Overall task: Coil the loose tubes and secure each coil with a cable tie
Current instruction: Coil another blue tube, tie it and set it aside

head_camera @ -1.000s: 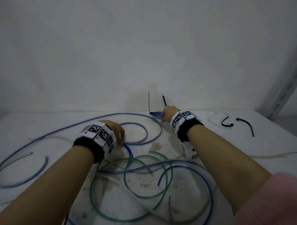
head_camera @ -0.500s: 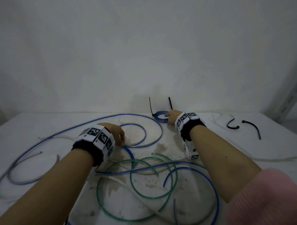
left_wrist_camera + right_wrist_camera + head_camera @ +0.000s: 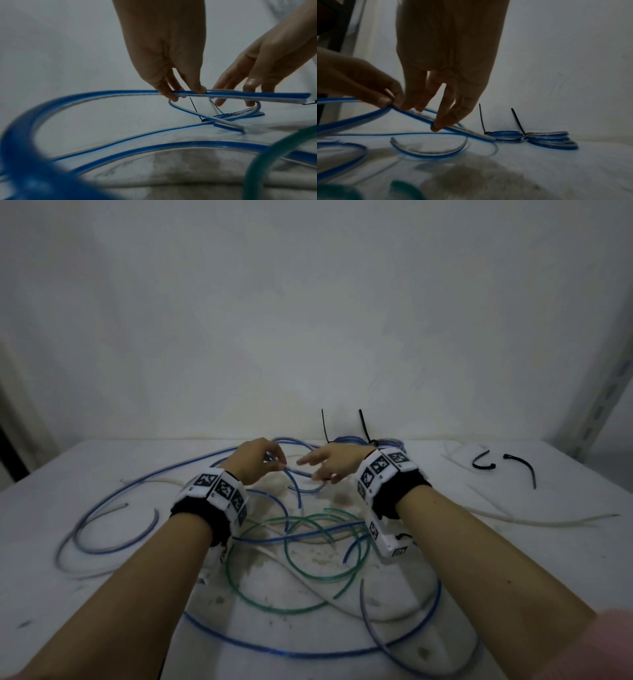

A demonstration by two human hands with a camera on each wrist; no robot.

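Observation:
A long blue tube sprawls in loose loops over the white table. My left hand pinches it near its free end and holds it off the table; the pinch is plain in the left wrist view. My right hand is just to the right, with its fairly straight fingers touching the same tube. Two tied blue coils lie by the back wall, each with a black cable tie sticking up.
A green tube coils on the table below my hands, crossed by blue loops. A whitish tube runs off to the right. Two loose black cable ties lie at the back right. A metal upright stands at the right edge.
My right hand has left the tied coil at the back and come left to the blue tube. My left hand has risen off the table with the tube in its pinch.

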